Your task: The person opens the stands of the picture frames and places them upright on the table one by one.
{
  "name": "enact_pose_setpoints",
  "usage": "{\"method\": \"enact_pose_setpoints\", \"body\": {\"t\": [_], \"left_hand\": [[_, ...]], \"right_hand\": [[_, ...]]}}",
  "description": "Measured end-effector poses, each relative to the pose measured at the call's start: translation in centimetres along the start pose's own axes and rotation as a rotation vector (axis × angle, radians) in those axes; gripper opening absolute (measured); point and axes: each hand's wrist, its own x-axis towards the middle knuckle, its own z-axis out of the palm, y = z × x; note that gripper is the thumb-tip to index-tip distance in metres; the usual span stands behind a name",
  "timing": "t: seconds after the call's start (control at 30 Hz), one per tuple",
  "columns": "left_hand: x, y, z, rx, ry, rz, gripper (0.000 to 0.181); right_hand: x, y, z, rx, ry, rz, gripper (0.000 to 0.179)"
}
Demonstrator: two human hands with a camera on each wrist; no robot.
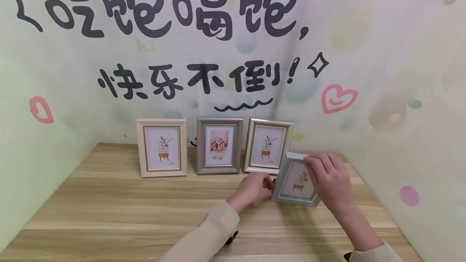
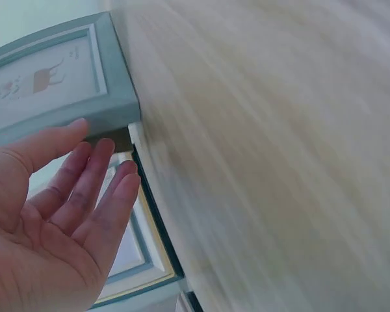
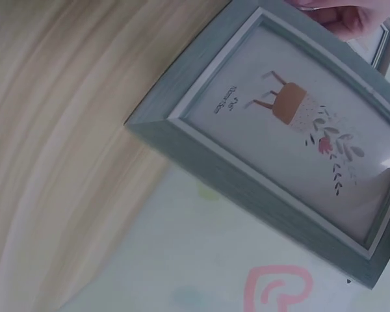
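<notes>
At the right of the table, a grey-blue picture frame [image 1: 294, 180] with a potted-plant print stands tilted. My right hand [image 1: 331, 179] grips its upper right corner, fingers over the top edge. Beside its lower left edge is my left hand [image 1: 253, 189]. In the left wrist view the fingers of that left hand [image 2: 65, 221] are loosely extended, with the thumb tip at the border of the grey-blue frame [image 2: 114, 107]. The right wrist view shows the frame's front [image 3: 292, 130] close up; most of the right hand lies outside that view.
Behind stand a cream frame [image 1: 162, 173], a grey-brown frame [image 1: 218, 169] with a flower print, and a gold-edged frame [image 1: 267, 144], in a row along the printed backdrop [image 1: 233, 51]. The wooden table [image 1: 109, 213] meets backdrop walls at the left and right.
</notes>
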Motion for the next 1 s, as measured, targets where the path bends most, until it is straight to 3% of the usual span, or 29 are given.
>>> {"method": "enact_pose_setpoints", "body": {"t": [0.13,0.63,1.0], "left_hand": [[-0.3,-0.2,-0.6,0.022,0.002,-0.027,0.014],[-1.0,-0.6,-2.2,0.102,0.038,-0.073,0.014],[-1.4,-1.4,-3.4,0.075,0.052,-0.046,0.016]], "right_hand": [[-0.2,0.3,-0.2,0.009,0.041,-0.049,0.029],[0.4,-0.4,-0.8,0.096,0.128,-0.178,0.030],[1.3,-1.9,-1.3,0.203,0.191,-0.259,0.030]]}}
